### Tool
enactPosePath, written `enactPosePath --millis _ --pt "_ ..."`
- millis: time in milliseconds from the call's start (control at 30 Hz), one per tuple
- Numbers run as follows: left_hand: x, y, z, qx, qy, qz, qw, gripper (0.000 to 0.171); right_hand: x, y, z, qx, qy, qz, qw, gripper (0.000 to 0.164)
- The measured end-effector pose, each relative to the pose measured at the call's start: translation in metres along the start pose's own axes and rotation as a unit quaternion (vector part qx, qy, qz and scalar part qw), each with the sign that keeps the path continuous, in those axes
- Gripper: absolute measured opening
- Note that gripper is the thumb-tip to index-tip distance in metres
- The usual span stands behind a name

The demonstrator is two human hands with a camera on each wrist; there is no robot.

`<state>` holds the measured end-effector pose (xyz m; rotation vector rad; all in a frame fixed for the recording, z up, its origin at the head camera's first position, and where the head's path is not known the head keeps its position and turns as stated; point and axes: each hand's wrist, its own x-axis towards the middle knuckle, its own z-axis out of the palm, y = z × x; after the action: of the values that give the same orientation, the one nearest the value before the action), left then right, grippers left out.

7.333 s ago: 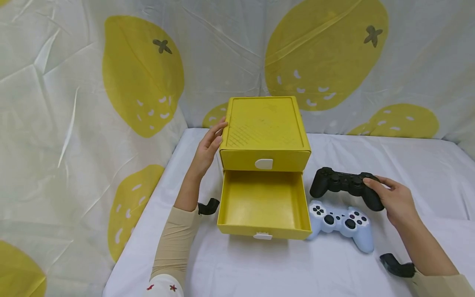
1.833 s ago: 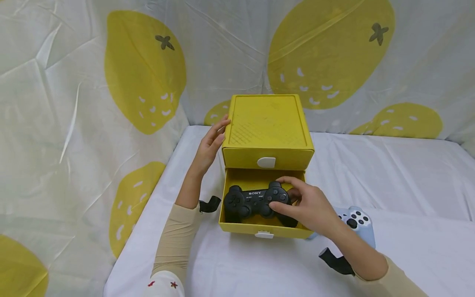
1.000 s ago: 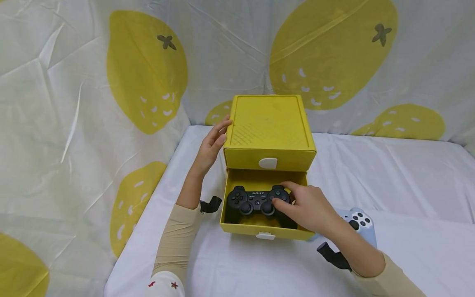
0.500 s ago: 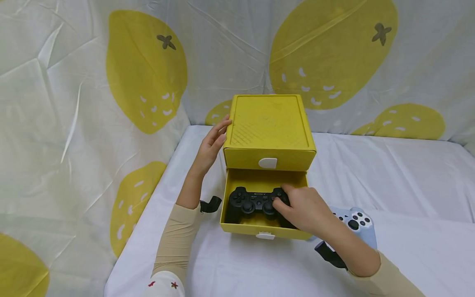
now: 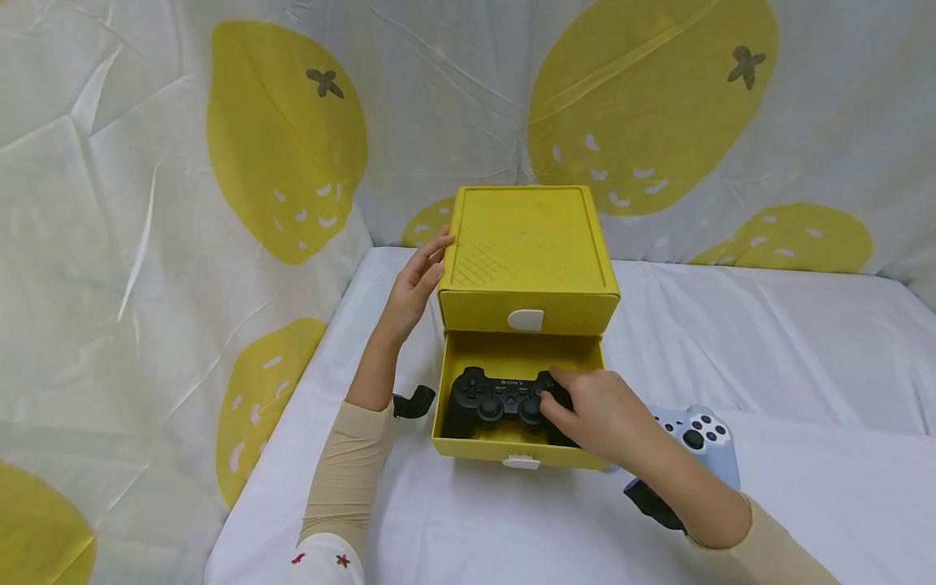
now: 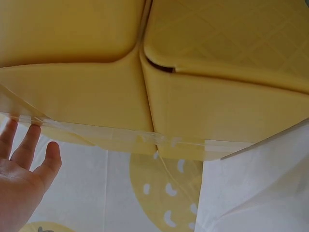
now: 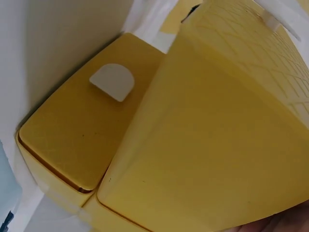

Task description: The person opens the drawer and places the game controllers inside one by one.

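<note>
A yellow two-drawer box (image 5: pixel 528 244) stands in the middle of the head view, its lower drawer (image 5: pixel 468 448) pulled out. Inside that drawer lies a black game controller (image 5: pixel 490 398) marked SONY, face up. My right hand (image 5: pixel 603 410) reaches over the drawer's right wall and grips the controller's right end, thumb on top; the other fingers are mostly hidden. In the right wrist view the drawer's side wall (image 7: pixel 203 145) blocks the controller. My left hand (image 5: pixel 413 292) rests its fairly straight fingertips against the box's left side, as the left wrist view also shows.
A light-blue game controller (image 5: pixel 705 443) lies right of the drawer on the white cloth (image 5: pixel 468 528), partly covered by my right forearm. The upper drawer (image 5: pixel 483 310) is closed. Behind and to the left hangs a white curtain (image 5: pixel 431 97) with yellow lemons.
My right hand has carried the black controller from beside the box into the lower drawer. Over the last second it has settled slightly lower there. The left hand stays put.
</note>
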<state>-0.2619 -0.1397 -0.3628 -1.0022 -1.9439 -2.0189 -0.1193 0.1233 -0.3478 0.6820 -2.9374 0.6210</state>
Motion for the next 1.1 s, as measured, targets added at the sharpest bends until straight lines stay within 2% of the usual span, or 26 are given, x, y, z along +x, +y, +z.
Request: enactPosePath --millis 100,200,300,367,433,567,667,733,800,867,933,967,1000,1100 --pt "0.000 0.000 0.000 -0.001 0.002 -0.002 1.0000 0.083 -0.003 -0.001 0.001 -0.008 0.030 -0.014 0.999 0.012" --pt "0.000 0.000 -0.001 0.004 0.003 -0.004 1.0000 0.081 -0.007 -0.002 0.005 -0.025 0.111 -0.046 0.992 0.014" --pt "-0.001 0.000 -0.001 0.008 0.003 -0.007 0.9999 0.080 -0.013 -0.002 0.008 -0.040 0.214 -0.087 0.972 0.014" --pt "-0.001 0.000 -0.001 0.011 0.005 -0.008 0.9999 0.080 -0.017 -0.001 0.008 -0.035 0.267 -0.112 0.956 0.012" --pt "-0.001 0.000 -0.001 0.013 0.005 -0.009 0.9999 0.080 -0.021 -0.002 0.008 -0.023 0.295 -0.122 0.947 0.015" --pt "-0.001 0.001 -0.001 0.010 0.003 -0.008 0.9999 0.082 -0.033 -0.004 0.008 0.034 0.321 -0.120 0.939 0.012" --pt "-0.001 0.001 0.000 0.008 -0.001 -0.007 0.9999 0.082 -0.042 -0.007 0.012 0.065 0.341 -0.125 0.929 0.022" --pt "-0.001 0.002 0.000 0.007 0.000 -0.008 0.9999 0.082 -0.047 -0.009 0.016 0.058 0.376 -0.143 0.914 0.032" --pt "-0.001 0.002 0.000 0.009 0.002 -0.009 0.9999 0.083 -0.049 -0.012 0.018 0.046 0.421 -0.172 0.889 0.039" --pt "0.000 0.002 0.000 0.012 0.004 -0.011 0.9999 0.083 -0.050 -0.015 0.021 0.035 0.457 -0.201 0.865 0.038" --pt "0.000 0.002 0.000 0.016 0.006 -0.012 0.9998 0.084 -0.053 -0.018 0.025 0.034 0.466 -0.226 0.855 0.037" --pt "0.000 0.002 0.000 0.017 0.006 -0.012 0.9998 0.084 -0.054 -0.020 0.027 0.039 0.465 -0.239 0.852 0.037" --pt "0.000 0.002 0.000 0.018 0.006 -0.012 0.9998 0.084 -0.056 -0.021 0.029 0.042 0.456 -0.248 0.854 0.036" --pt "0.000 0.000 0.000 0.018 0.005 -0.008 0.9998 0.085 -0.060 -0.023 0.037 0.046 0.421 -0.261 0.867 0.034"
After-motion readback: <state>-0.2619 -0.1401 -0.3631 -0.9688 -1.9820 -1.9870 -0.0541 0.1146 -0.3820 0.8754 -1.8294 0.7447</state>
